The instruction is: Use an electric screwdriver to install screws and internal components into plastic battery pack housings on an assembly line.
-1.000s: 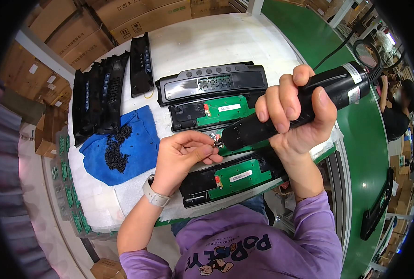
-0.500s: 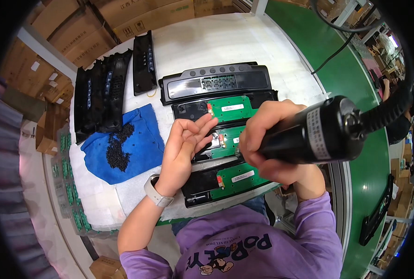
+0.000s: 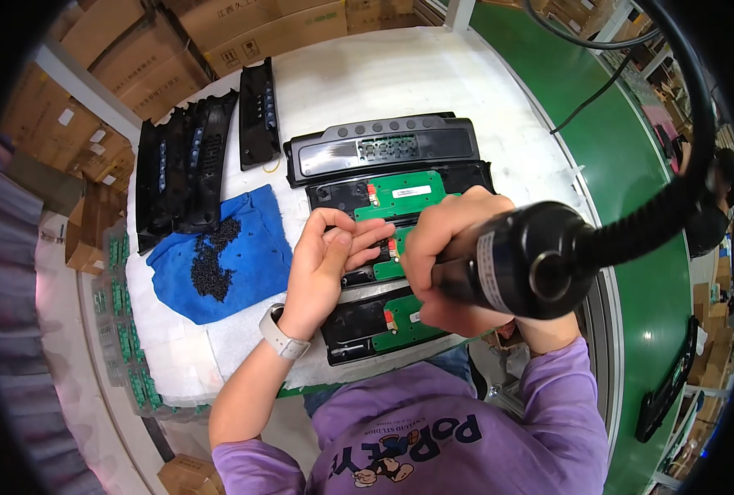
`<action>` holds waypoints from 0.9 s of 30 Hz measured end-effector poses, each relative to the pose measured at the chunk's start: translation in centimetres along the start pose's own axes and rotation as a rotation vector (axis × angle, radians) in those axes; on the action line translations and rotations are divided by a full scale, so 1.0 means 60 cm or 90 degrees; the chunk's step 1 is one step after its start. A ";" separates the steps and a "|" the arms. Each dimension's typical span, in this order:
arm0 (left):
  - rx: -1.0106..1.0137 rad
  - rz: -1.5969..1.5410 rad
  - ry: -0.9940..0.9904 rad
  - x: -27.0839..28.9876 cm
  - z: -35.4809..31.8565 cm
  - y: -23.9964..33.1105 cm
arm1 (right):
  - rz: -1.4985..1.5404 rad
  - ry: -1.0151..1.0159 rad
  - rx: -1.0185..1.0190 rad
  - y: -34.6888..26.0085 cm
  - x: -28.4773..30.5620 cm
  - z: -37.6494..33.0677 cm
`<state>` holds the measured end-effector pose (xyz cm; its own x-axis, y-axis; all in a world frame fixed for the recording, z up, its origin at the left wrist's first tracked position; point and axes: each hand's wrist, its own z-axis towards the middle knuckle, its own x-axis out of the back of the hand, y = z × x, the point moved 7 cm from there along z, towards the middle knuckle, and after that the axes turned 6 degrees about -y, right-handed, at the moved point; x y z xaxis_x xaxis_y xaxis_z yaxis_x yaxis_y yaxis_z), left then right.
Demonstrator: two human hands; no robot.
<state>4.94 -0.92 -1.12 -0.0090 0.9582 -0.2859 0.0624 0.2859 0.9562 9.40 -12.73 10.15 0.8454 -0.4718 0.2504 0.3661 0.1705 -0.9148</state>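
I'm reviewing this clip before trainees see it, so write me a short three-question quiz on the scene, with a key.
1. Multiple choice: what colour is the cloth under the heaped small black pieces? A) white B) blue C) red
2. True or false: the left hand grips no tool.
3. Fill in: the black corded tool is gripped by the ____ hand.

Key:
1. B.
2. True; its fingers are beside the black housings and green boards.
3. Right; the right hand is wrapped around the tool.
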 end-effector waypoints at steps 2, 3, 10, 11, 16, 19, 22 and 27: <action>0.008 0.002 -0.002 -0.004 0.001 0.000 | -0.028 0.050 0.060 0.018 0.008 -0.016; 0.008 0.001 -0.007 -0.003 0.001 -0.002 | -0.030 0.052 0.060 0.020 0.013 -0.019; 0.042 0.005 0.032 0.011 -0.003 0.009 | 0.300 0.072 0.120 0.012 0.041 -0.012; 0.055 0.030 0.021 0.011 -0.004 0.011 | 0.350 0.064 0.131 0.006 0.052 -0.012; 0.054 0.135 0.013 0.004 -0.010 0.010 | 0.500 0.034 0.299 -0.011 0.076 -0.010; 0.047 0.091 0.034 0.004 -0.010 0.006 | 0.516 0.076 0.313 -0.007 0.085 -0.012; 0.012 -0.025 0.005 -0.003 -0.006 0.013 | 0.501 0.101 0.327 -0.006 0.092 -0.017; 0.035 0.001 -0.002 -0.016 -0.011 0.017 | 0.493 0.132 0.359 -0.006 0.096 -0.022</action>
<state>4.37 -1.56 0.18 -0.0051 0.9585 -0.2850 0.1178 0.2836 0.9517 13.64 -16.65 11.47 0.8645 -0.1897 -0.4655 -0.0828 0.8596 -0.5041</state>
